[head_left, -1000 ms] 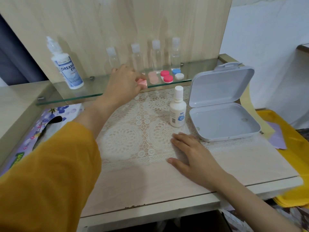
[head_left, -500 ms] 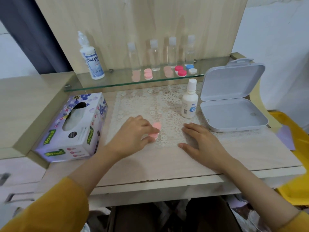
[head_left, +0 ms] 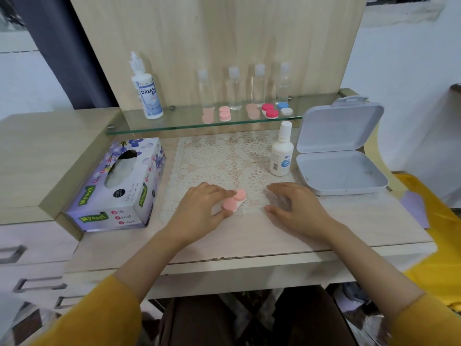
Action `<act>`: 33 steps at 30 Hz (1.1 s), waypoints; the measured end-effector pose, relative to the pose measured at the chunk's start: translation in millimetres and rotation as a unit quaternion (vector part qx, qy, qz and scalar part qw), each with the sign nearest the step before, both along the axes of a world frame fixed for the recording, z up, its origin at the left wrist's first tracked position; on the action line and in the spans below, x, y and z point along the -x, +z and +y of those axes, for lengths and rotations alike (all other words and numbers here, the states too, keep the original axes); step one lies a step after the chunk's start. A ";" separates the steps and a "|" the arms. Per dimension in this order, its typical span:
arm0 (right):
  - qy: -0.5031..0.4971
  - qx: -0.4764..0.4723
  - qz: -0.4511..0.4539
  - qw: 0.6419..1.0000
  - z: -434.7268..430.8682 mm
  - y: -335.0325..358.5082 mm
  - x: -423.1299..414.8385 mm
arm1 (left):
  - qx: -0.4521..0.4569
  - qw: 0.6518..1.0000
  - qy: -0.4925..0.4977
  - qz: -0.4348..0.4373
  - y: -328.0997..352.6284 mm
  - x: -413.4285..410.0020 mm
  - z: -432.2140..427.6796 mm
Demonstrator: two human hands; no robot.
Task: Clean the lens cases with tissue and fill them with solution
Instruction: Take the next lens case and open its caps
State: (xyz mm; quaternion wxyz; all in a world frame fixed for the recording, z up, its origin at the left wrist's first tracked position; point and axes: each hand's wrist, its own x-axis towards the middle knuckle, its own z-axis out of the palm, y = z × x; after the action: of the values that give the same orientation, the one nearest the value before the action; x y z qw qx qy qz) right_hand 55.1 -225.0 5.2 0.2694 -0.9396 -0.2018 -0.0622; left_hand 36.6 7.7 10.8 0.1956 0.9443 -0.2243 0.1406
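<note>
My left hand (head_left: pixel 199 211) holds a pink lens case (head_left: pixel 235 200) with two round caps, resting it on the lace mat (head_left: pixel 224 158). A short way to the right, my right hand (head_left: pixel 294 208) rests on the mat with loosely bent fingers and holds nothing. A small white solution bottle (head_left: pixel 281 153) stands upright behind my right hand. The purple tissue box (head_left: pixel 119 186) lies to the left of my left hand. On the glass shelf (head_left: pixel 174 124) lie another pink case (head_left: pixel 224 113), a red case (head_left: pixel 270 111) and a blue-and-white case (head_left: pixel 284 108).
A large solution bottle (head_left: pixel 147 91) and several small clear bottles (head_left: pixel 234 88) stand on the shelf. An open grey box (head_left: pixel 339 156) sits at the right of the desk. Drawers (head_left: pixel 32 253) lie lower left. Yellow cloth (head_left: pixel 434 245) hangs off the right edge.
My left hand brought the pink case from the shelf down to the mat. My right hand stayed on the mat, its fingers now more bent. The view has tilted down.
</note>
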 end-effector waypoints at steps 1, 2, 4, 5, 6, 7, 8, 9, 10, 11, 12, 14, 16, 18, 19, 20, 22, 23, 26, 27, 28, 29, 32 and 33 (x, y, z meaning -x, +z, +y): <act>0.005 0.004 0.004 1.000 4.4 2.8 -1.1 | 0.009 1.000 0.026 0.008 0.3 1.6 -1.7; 0.012 0.008 0.010 1.000 10.2 5.5 -2.3 | 0.016 0.998 0.051 0.016 -0.1 3.3 -3.7; 0.034 0.017 0.016 0.999 25.0 9.2 -4.6 | 0.028 0.996 0.088 0.019 -2.9 6.6 -8.6; 0.045 0.018 0.017 0.999 32.7 10.5 -5.1 | 0.038 0.994 0.102 0.019 -5.0 7.8 -10.9; 0.055 0.017 0.020 0.998 40.1 11.1 -5.8 | 0.049 0.992 0.112 0.022 -7.5 8.7 -12.4; 0.063 0.016 0.023 0.998 46.2 11.9 -6.1 | 0.056 0.991 0.117 0.026 -9.4 9.3 -13.6; 0.070 0.017 0.026 0.997 50.8 12.1 -6.7 | 0.059 0.991 0.117 0.035 -10.7 9.3 -14.4; 0.076 0.020 0.028 0.997 53.6 12.0 -7.2 | 0.062 0.991 0.113 0.045 -11.6 9.0 -14.4; 0.081 0.021 0.027 0.996 55.0 11.4 -8.1 | 0.067 0.991 0.105 0.056 -12.2 8.5 -13.6; 0.085 0.020 0.028 0.996 54.8 10.7 -9.0 | 0.071 0.990 0.098 0.068 -12.5 8.3 -12.2; 0.090 0.014 0.030 0.995 53.5 9.9 -9.8 | 0.073 0.990 0.091 0.078 -12.1 8.1 -10.3; 0.100 -0.001 0.039 0.994 49.7 9.0 -9.2 | 0.071 0.990 0.078 0.091 -12.2 7.5 -5.7; 0.105 -0.013 0.044 0.993 45.4 8.8 -7.2 | 0.067 0.991 0.060 0.100 -11.9 6.4 -3.0; 0.104 -0.029 0.044 0.993 42.1 6.8 -4.8 | 0.062 0.991 0.041 0.111 -11.7 4.9 -3.0; 0.101 -0.038 0.042 0.993 41.1 4.9 -3.4 | 0.063 0.991 0.036 0.113 -12.3 4.5 -4.1; 0.095 -0.050 0.040 0.993 40.7 2.7 -2.0 | 0.068 0.991 0.036 0.109 -12.9 4.7 -5.6; 0.083 -0.074 0.035 0.993 40.7 -2.5 0.3 | 0.084 0.991 0.043 0.092 -15.0 5.8 -8.8; 0.079 -0.083 0.030 0.993 41.4 -4.8 1.2 | 0.087 0.992 0.047 0.084 -16.3 6.9 -10.4; 0.068 -0.098 0.006 0.993 45.2 -9.9 3.7 | 0.084 0.993 0.061 0.059 -19.3 10.3 -14.6; 0.065 -0.101 0.000 0.993 46.1 -11.5 4.5 | 0.085 0.993 0.067 0.049 -20.1 10.7 -15.6; 0.063 -0.102 -0.006 0.993 46.9 -13.0 5.3 | 0.087 0.993 0.074 0.041 -20.2 11.0 -16.4; 0.062 -0.102 -0.011 0.993 47.2 -14.5 6.3 | 0.088 0.992 0.081 0.038 -19.8 11.0 -17.1; 0.060 -0.100 -0.024 0.993 47.1 -16.8 8.5 | 0.084 0.991 0.103 0.034 -19.0 10.1 -20.6; 0.060 -0.100 -0.026 0.993 47.1 -16.7 9.0 | 0.087 0.989 0.117 0.035 -18.2 9.9 -21.4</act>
State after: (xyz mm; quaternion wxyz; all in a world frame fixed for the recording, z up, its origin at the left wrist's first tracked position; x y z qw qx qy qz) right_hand 46.2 -178.0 -11.6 0.3599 -0.8924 -0.2571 -0.0899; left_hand 26.8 -13.7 -7.4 0.2667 0.9478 -0.0919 0.1488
